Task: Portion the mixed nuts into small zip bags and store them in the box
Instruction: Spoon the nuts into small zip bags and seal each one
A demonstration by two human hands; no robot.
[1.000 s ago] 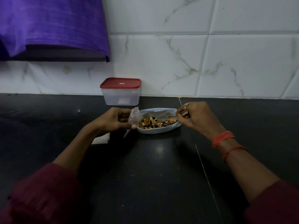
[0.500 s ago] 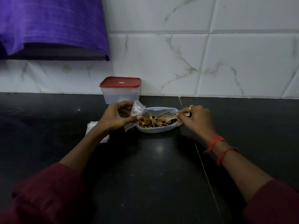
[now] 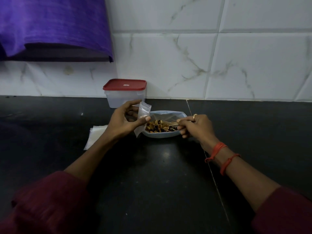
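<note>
Mixed nuts [image 3: 158, 127] lie in a shallow pale blue dish [image 3: 162, 135] on the black counter. My left hand [image 3: 124, 121] holds a small clear zip bag [image 3: 143, 114] upright at the dish's left edge, thumb and fingers pinching it. My right hand [image 3: 196, 126] grips a small light-coloured spoon [image 3: 172, 123] whose bowl rests among the nuts. Behind the dish, against the wall, stands a clear plastic box [image 3: 125, 97] with its red lid [image 3: 125, 84] on.
A small stack of flat clear zip bags [image 3: 95, 135] lies on the counter left of my left wrist. A purple cloth [image 3: 54, 26] hangs over a shelf at upper left. The white marble-tiled wall [image 3: 219, 65] closes the back of the counter [image 3: 152, 174].
My left hand has lifted the small zip bag higher and turned it more upright beside the dish. My right hand has shifted slightly, keeping the spoon in the nuts.
</note>
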